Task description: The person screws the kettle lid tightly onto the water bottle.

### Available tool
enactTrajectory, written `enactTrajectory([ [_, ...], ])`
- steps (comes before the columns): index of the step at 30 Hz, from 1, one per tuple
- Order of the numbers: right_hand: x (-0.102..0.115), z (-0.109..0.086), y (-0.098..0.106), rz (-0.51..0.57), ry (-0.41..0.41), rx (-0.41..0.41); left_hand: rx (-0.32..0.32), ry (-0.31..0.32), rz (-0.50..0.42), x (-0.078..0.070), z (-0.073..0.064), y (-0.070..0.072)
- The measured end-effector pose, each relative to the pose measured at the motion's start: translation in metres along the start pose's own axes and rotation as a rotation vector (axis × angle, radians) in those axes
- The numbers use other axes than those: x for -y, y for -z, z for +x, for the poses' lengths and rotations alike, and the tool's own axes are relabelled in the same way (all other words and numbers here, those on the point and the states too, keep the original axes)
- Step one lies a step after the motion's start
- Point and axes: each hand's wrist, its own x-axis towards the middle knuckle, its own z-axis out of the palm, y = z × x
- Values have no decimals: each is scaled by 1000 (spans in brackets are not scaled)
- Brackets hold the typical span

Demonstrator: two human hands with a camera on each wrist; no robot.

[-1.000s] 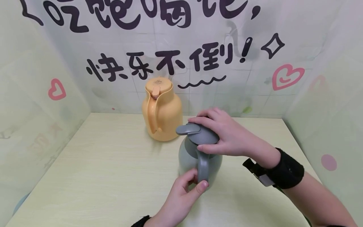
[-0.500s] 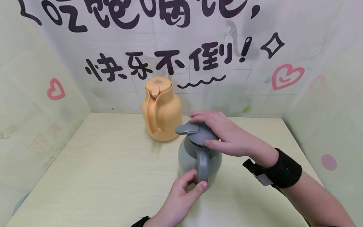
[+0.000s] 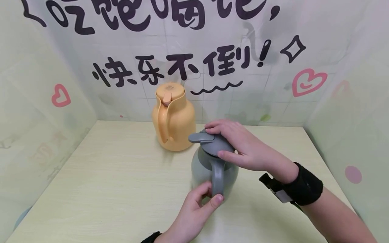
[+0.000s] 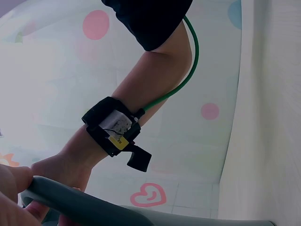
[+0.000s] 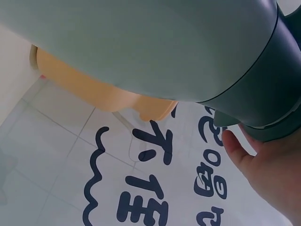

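A grey-green vacuum jug (image 3: 200,172) stands upright on the table in the head view. My left hand (image 3: 192,209) grips its grey handle (image 3: 217,175), with the thumb on the near side. Over the jug's grey lid (image 3: 214,147) lies my right hand (image 3: 243,145), thumb at the near edge and fingers across the far part. A flat lever (image 3: 200,137) sticks out from the lid to the left. In the right wrist view, fingers (image 5: 237,150) bend at the lid's rim, while the jug's body (image 5: 155,42) fills the top. The far fingertips are partly hidden.
A yellow-orange jug (image 3: 180,126) with its lid on stands behind and left of the grey-green one, close to the back wall (image 3: 273,111). Printed sheets enclose the pale wooden table (image 3: 106,179) at the back and both sides.
The right hand's fingers have shifted on the lid, and its thumb has slid slightly right along the near edge. The left hand, the jug and the lever look unmoved.
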Motion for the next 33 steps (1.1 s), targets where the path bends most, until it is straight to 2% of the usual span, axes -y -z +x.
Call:
enactTrajectory([
  [7, 8, 0, -3, -50, -24, -42, -2, -23, 4, 2, 0, 0],
  [12, 13, -2, -8, -111, -70, -68, -5, -39, 10, 2, 0, 0],
  [16, 13, -3, -11, -120, -101, -75, -2, -34, 9, 1, 0, 0],
  [27, 18, 1, -3, -131, -134, -20, -6, -51, 9, 1, 0, -1],
  [33, 23, 5, 3, -181, -136, 10, -13, -58, 14, 2, 0, -1],
])
